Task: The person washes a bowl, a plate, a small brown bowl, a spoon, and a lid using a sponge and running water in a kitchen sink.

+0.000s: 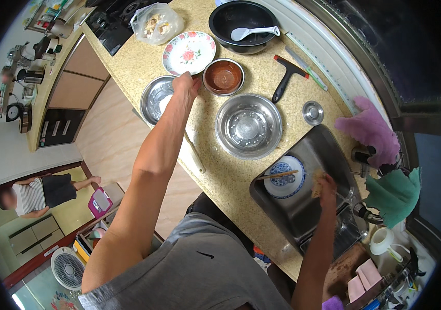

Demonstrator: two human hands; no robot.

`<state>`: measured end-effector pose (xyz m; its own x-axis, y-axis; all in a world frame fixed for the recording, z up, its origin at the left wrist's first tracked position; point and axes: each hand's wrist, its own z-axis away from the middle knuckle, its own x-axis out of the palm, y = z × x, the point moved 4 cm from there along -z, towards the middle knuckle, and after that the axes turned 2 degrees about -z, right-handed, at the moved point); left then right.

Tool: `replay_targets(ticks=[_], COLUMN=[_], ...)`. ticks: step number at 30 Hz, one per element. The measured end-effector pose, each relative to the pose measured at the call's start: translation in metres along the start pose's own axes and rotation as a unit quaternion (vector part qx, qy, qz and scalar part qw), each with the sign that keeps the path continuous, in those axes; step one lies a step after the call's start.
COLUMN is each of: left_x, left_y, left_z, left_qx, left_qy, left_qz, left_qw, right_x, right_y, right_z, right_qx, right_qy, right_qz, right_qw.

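My left hand [185, 88] reaches over the worktop between a metal bowl [151, 101], a floral plate [196, 49] and a brown bowl [223, 76]; its fingers are at the plate's near rim, and whether they grip it is unclear. Over the sink [301, 217], my right hand [327, 190] is closed on a tan scrubber [317, 185], beside the running faucet [367, 215]. A blue-and-white plate [287, 190] lies in the sink with chopsticks [282, 174] across it. A wide steel basin [248, 150] stands on the worktop, wet inside.
Farther back are a black bowl [220, 23] with a white rice paddle [251, 32], a plastic bag [143, 23] of food scraps, a squeegee [284, 83] and a knife [301, 62]. Purple [375, 131] and green cloths [394, 197] hang by the faucet. A person [30, 193] stands in a distant doorway.
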<state>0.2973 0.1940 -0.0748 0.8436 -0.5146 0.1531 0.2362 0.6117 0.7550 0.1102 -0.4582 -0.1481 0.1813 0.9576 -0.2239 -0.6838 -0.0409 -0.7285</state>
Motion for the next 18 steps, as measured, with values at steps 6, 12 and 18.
replay_targets(ticks=[6, 12, 18], left_x=[0.017, 0.01, -0.013], left_y=[-0.003, 0.023, 0.055], left_z=[-0.056, -0.016, 0.043], left_qx=[-0.081, -0.029, 0.094], left_qy=[-0.035, 0.012, -0.069], left_qz=[0.195, 0.137, 0.077], left_qw=[0.977, 0.99, 0.99], right_x=[0.023, 0.036, 0.004], right_y=[-0.016, -0.039, 0.003], right_z=[0.024, 0.052, 0.009], right_qx=[-0.001, 0.055, 0.003], right_qy=[-0.049, -0.026, -0.014], right_qz=[-0.047, -0.058, -0.039], right_qw=[0.998, 0.996, 0.999])
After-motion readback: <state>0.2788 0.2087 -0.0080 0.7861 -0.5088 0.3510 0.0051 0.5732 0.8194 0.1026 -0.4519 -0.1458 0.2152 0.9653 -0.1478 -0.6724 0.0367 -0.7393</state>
